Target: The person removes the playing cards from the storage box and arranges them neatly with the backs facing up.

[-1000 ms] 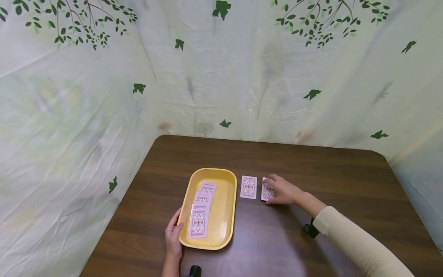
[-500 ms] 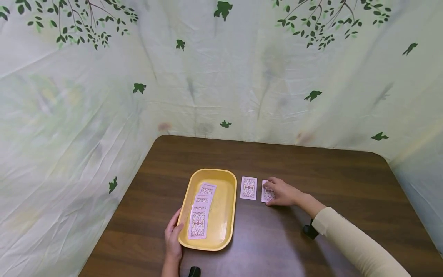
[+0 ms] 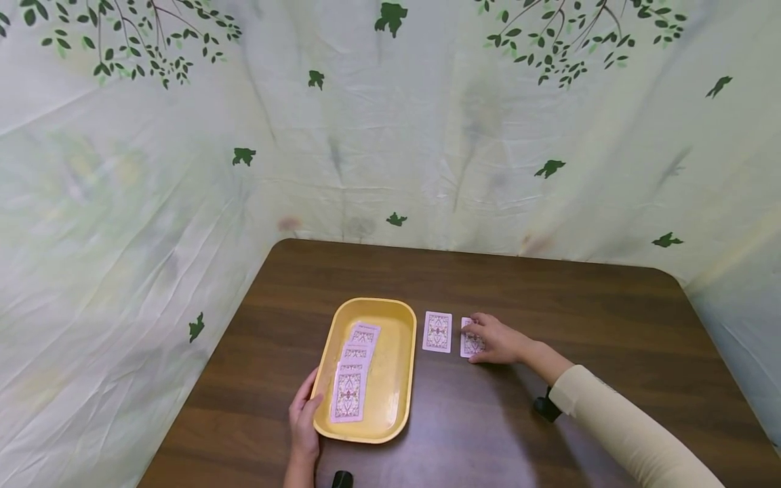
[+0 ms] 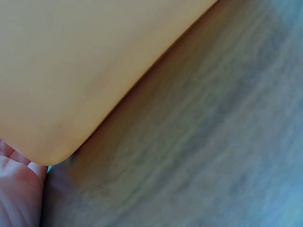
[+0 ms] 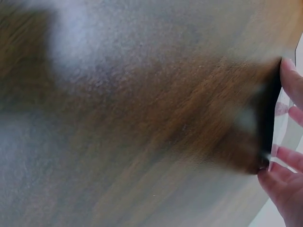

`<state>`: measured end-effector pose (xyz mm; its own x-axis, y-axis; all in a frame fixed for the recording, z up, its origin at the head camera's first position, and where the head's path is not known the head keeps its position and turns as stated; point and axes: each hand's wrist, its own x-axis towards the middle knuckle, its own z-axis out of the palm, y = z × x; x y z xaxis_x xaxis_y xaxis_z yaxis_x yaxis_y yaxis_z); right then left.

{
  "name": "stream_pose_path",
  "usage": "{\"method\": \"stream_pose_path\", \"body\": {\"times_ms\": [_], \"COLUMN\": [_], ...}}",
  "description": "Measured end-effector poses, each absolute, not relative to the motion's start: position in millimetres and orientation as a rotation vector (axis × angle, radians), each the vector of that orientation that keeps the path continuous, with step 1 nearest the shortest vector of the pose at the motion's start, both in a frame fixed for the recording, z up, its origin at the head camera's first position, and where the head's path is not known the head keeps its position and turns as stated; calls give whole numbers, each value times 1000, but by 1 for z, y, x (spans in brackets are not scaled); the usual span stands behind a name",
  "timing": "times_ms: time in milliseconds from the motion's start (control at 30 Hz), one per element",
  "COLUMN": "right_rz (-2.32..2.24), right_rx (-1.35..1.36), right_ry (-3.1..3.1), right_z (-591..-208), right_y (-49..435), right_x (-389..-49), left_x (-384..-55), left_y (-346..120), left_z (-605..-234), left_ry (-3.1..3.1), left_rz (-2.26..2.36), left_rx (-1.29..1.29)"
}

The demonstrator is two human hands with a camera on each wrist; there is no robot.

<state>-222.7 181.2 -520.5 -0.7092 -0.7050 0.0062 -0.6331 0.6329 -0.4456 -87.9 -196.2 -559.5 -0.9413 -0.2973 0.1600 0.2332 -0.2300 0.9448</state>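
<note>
My left hand (image 3: 302, 423) grips the left rim of a yellow tray (image 3: 396, 400), thumb on the rim. In the left wrist view the tray's side (image 4: 94, 71) fills the upper left, and part of the hand (image 4: 19, 189) shows at its corner. Inside the tray lie several overlapping playing cards (image 3: 348, 396), patterned backs up. Right of the tray, my right hand (image 3: 503, 341) holds a playing card (image 3: 470, 344) by its edges, thumb at the near edge and fingers at the far one. Another face-down card (image 3: 437, 332) lies between it and the tray.
The brown wooden table (image 3: 549, 291) has rounded far corners. Behind it hangs a pale cloth (image 3: 427, 135) printed with branches and leaves. A black device (image 3: 547, 407) sits at my right wrist, and another dark piece (image 3: 343, 479) shows near my left wrist.
The card under my right hand has shifted slightly toward me, lining up more closely with the one beside it. My left hand and the tray stay nearly the same.
</note>
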Motion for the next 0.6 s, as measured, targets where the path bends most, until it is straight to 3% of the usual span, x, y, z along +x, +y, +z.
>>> {"method": "stream_pose_path", "body": {"times_ms": [600], "right_rz": [-638], "right_rx": [-1060], "right_ry": [2681], "right_z": [-520], "right_y": [180], "right_x": [-220], "left_x": [-87], "left_y": [-197], "left_z": [-559], "left_ry": [-1699], "left_rz": [-2235], "left_rx": [76]}}
